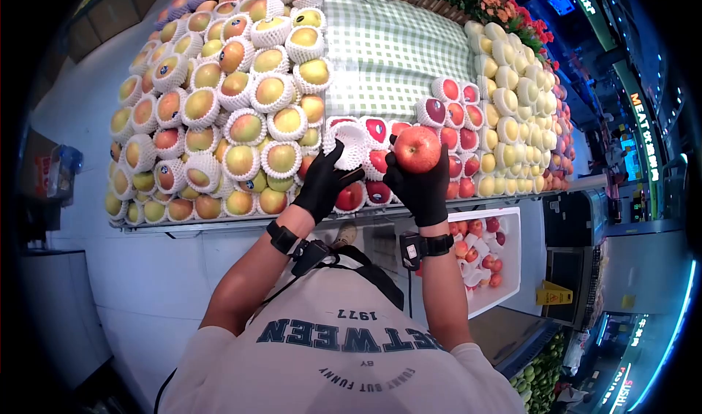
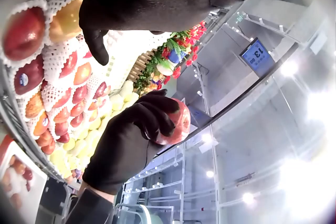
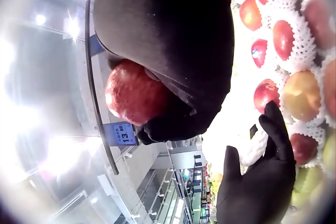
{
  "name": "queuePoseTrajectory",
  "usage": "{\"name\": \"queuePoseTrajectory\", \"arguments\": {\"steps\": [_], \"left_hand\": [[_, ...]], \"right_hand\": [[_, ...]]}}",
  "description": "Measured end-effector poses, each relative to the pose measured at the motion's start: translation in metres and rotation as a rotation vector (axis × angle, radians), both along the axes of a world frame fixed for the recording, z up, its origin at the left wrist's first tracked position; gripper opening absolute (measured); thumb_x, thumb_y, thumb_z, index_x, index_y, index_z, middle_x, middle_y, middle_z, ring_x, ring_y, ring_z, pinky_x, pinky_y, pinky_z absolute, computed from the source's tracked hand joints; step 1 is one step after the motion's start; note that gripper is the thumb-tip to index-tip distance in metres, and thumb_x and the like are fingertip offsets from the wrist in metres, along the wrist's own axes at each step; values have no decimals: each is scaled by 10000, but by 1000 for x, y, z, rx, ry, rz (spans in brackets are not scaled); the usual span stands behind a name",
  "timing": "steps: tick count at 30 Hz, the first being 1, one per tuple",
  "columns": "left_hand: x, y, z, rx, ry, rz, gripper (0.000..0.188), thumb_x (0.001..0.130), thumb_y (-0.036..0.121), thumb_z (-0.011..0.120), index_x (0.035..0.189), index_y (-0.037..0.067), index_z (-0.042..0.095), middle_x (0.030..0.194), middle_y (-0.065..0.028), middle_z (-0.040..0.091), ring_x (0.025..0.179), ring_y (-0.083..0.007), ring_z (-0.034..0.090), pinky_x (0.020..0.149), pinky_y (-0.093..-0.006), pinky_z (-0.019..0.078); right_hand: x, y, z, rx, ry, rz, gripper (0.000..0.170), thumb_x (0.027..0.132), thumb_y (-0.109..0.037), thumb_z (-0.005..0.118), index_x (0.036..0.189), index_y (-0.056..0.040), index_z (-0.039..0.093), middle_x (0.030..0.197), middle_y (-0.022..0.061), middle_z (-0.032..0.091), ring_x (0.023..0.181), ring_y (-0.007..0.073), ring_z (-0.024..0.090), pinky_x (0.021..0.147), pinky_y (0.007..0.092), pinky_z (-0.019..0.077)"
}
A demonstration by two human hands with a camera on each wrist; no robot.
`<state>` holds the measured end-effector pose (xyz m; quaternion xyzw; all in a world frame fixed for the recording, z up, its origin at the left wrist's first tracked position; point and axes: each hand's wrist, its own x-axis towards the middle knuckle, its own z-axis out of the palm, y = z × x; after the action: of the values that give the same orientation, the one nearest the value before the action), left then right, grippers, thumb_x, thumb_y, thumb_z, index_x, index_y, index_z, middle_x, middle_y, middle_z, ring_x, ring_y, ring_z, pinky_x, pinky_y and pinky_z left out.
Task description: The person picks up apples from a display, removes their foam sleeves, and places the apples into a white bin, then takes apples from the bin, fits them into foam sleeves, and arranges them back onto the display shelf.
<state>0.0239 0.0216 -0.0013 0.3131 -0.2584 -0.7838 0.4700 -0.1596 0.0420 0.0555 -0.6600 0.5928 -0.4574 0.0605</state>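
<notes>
A red apple (image 1: pixel 417 149) with no sleeve around it is gripped in the black-gloved right hand (image 1: pixel 423 187), above the front of the display. The right wrist view shows the gloved fingers curled round this apple (image 3: pixel 134 92). To its left, the gloved left hand (image 1: pixel 323 184) holds a white foam net sleeve (image 1: pixel 346 145), thumb and fingers spread about it. In the right wrist view the left hand (image 3: pixel 258 187) has the sleeve (image 3: pixel 253 148) between thumb and fingers. Sleeved red apples (image 1: pixel 376 130) lie behind and between the hands.
Yellow-red sleeved fruit (image 1: pixel 241 127) fills the left of the stand; pale yellow fruit (image 1: pixel 506 96) lies at the right. A green checked cloth (image 1: pixel 398 48) covers the middle. Below the stand's metal edge, a white foam box (image 1: pixel 510 282) holds apples and sleeves.
</notes>
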Motion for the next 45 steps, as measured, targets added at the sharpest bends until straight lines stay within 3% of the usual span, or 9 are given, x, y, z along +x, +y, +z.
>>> {"name": "queuePoseTrajectory", "arguments": {"steps": [5, 9, 19, 23, 25, 29, 34, 41, 45], "left_hand": [[1, 1, 11, 164, 132, -26, 505, 958, 80, 517, 1419, 17, 323, 1247, -104, 524, 1150, -198, 544, 934, -320, 509], [-7, 7, -6, 40, -24, -50, 401, 961, 128, 517, 1342, 28, 441, 1261, -68, 517, 1085, -165, 566, 853, -296, 511], [-24, 22, -3, 61, -131, -267, 395, 913, 154, 557, 1296, 74, 502, 1186, -48, 583, 1026, -165, 607, 786, -317, 539], [-50, 26, -18, -368, -233, -324, 405, 947, 238, 550, 1314, 85, 474, 1213, -64, 568, 1062, -192, 597, 832, -352, 533], [-70, 32, 6, 50, 10, -369, 438, 946, 290, 564, 1319, 86, 456, 1196, -64, 577, 1054, -181, 595, 829, -351, 525], [-100, 43, -3, 205, 121, -481, 426, 995, 323, 463, 1364, 118, 405, 1302, -66, 528, 1133, -237, 575, 885, -415, 516], [-142, 62, -4, 64, -208, -495, 485, 906, 161, 564, 1358, 84, 407, 1265, -70, 531, 1080, -205, 572, 841, -360, 513], [-196, 98, -23, -16, -408, -780, 528, 874, 163, 633, 1339, 28, 421, 1239, -107, 532, 988, -190, 604, 734, -304, 538], [-223, 115, -9, -29, -488, -916, 388, 936, 147, 556, 1298, 38, 467, 1106, -89, 612, 963, -176, 626, 814, -322, 538]], "right_hand": [[-5, 4, 20, 411, -225, 237, 608, 788, -287, 745, 1210, 52, 470, 1037, 147, 644, 945, 212, 650, 842, 333, 521], [-30, 10, -10, 690, -1473, 473, 595, 842, -291, 680, 1282, 33, 445, 1179, 163, 575, 1097, 259, 586, 928, 396, 498], [-43, 22, -10, 723, -1198, 439, 537, 862, -232, 654, 1289, 18, 444, 1174, 105, 570, 1045, 191, 595, 878, 326, 510], [-64, 36, -11, 641, -1204, 391, 525, 862, -238, 655, 1277, 13, 453, 1153, 91, 582, 1019, 171, 600, 851, 305, 509], [-84, 50, -20, 608, -1143, 306, 498, 854, -226, 648, 1253, 16, 475, 1132, 82, 584, 992, 151, 594, 832, 291, 501], [-123, 80, -44, 557, -1141, 219, 469, 845, -221, 647, 1221, 17, 498, 1072, 85, 593, 911, 146, 598, 748, 280, 512], [-155, 124, -49, 555, -1542, 280, 502, 829, -253, 699, 1211, 3, 498, 1038, 92, 600, 876, 176, 626, 707, 308, 537], [-200, 175, -67, 722, -1254, 166, 568, 834, -237, 704, 1296, -39, 439, 1092, 86, 584, 859, 173, 633, 716, 304, 542], [-228, 209, -90, 585, -1438, 68, 540, 831, -279, 710, 1241, -37, 455, 968, 73, 599, 736, 156, 626, 635, 277, 524]]}}
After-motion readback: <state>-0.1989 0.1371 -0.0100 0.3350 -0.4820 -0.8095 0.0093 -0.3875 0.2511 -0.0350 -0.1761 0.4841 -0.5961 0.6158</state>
